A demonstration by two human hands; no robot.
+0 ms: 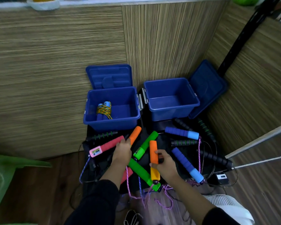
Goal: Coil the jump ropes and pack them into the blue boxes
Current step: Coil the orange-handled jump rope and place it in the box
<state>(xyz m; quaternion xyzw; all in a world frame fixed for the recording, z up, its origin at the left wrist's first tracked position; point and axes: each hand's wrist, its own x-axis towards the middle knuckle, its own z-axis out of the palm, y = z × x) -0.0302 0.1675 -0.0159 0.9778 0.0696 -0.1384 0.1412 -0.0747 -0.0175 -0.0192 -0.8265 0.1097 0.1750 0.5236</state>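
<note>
A person gathers the two orange handles of one jump rope from a heap on a dark surface [154, 125], the opening step of coiling a second rope. The right hand [165, 166] grips the nearer orange handle [153, 154], fingers wrapped around its foam. The left hand [122, 151] closes on the base of the other orange handle [135, 134], though whether it also catches the pink handle [107, 146] beside it cannot be told. The next move likely calls for pairing the handles and drawing the cord free of the tangled purple cords [146, 195] trailing toward the floor. Green, blue and black handles lie scattered around. Beyond, two open blue boxes stand side by side: the left box [130, 119] holds one coiled rope [104, 110]; the right box [173, 111] appears empty.
</note>
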